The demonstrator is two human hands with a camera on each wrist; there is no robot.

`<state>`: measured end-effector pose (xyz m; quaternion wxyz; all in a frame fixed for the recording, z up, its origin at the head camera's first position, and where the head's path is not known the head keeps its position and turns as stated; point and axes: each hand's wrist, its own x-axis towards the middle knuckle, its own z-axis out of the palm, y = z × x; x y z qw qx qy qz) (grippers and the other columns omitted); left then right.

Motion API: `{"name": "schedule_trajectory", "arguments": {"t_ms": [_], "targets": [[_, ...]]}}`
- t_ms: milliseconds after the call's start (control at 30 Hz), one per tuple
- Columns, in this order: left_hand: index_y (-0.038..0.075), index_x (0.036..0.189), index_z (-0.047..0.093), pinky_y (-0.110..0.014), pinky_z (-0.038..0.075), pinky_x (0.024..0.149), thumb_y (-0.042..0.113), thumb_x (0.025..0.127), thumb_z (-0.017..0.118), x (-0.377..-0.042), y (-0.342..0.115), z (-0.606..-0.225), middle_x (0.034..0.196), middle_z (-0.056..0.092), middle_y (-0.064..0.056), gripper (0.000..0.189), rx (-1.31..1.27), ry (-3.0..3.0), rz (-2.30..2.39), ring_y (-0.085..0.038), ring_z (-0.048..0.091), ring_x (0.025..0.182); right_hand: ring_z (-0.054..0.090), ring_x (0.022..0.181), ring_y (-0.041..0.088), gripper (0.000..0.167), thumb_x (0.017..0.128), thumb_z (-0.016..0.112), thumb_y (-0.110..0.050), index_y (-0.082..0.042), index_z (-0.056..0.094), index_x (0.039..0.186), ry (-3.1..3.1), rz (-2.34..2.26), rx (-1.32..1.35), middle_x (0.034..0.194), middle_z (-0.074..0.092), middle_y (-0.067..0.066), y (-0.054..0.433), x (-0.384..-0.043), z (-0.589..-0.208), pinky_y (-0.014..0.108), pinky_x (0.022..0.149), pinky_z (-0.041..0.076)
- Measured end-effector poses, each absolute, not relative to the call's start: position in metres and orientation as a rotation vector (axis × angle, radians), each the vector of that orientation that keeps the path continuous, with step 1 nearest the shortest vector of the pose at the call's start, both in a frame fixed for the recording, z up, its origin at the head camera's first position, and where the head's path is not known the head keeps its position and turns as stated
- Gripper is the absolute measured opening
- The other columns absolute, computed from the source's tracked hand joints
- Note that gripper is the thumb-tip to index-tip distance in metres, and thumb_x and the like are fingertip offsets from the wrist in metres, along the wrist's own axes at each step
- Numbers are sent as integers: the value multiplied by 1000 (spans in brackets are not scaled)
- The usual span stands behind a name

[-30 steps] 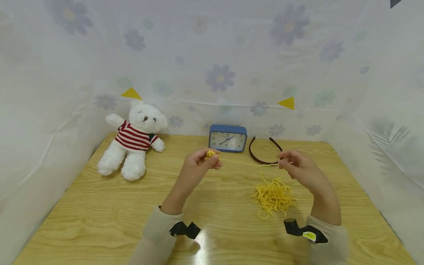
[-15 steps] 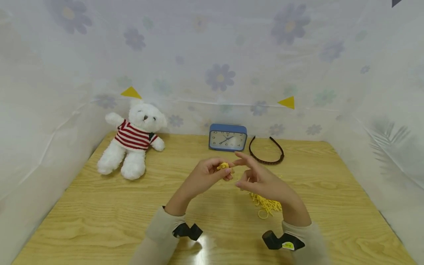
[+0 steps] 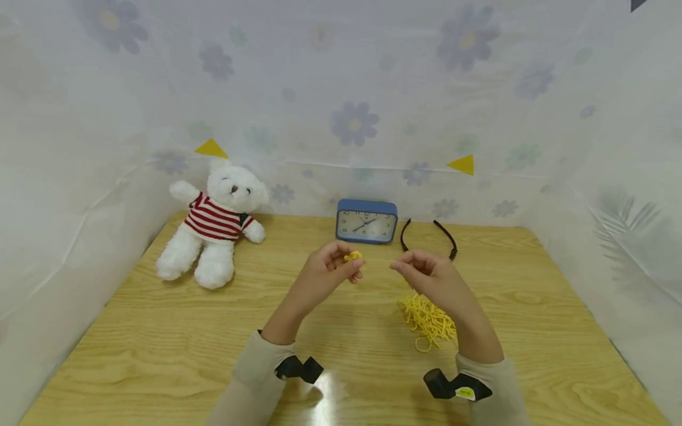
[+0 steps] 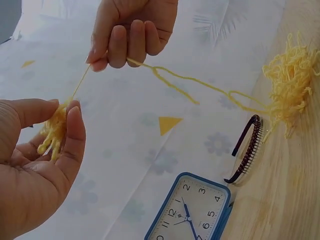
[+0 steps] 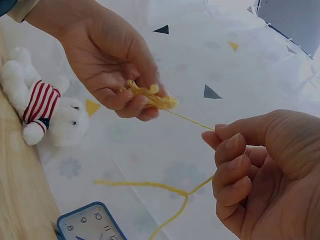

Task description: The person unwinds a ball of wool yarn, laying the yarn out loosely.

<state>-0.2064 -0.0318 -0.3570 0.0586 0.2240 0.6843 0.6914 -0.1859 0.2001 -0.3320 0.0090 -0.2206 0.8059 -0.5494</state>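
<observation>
A small wad of yellow yarn is pinched between the thumb and fingers of my left hand, raised over the table. From that wad one taut strand runs across to my right hand, which grips it between thumb and index finger. Past the right hand's curled fingers the yarn hangs on, with a loose end sticking out, down to a tangled yellow pile on the table. The right forearm covers part of that pile in the head view.
A blue alarm clock stands at the back of the wooden table. Beside it lies a dark headband, partly behind the right hand in the head view. A white teddy bear in a striped shirt sits at the back left.
My right hand came in from the right to the left hand, fingers spread, then drew back a little with the strand pinched. The left hand shifted right, then back left.
</observation>
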Motion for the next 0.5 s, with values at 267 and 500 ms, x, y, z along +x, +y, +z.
{"name": "schedule_trajectory", "arguments": {"t_ms": [267,500], "targets": [[0,105,62,-31,54,69,12,92,62,-208,-35,-356,91,60,-9,17,579,2180,2125,-28,59,79,38,51,13,17,96,57,-12,2,66,93,2468,-2293,-436,60,48,0,230,-183,-320,28,48,32],[2,105,63,-27,51,68,13,93,62,-211,-43,-359,95,59,-9,17,507,2241,2176,-32,57,81,38,49,15,18,92,61,-9,6,64,82,2237,-2842,-114,57,48,5,255,-179,-311,23,46,32]]}}
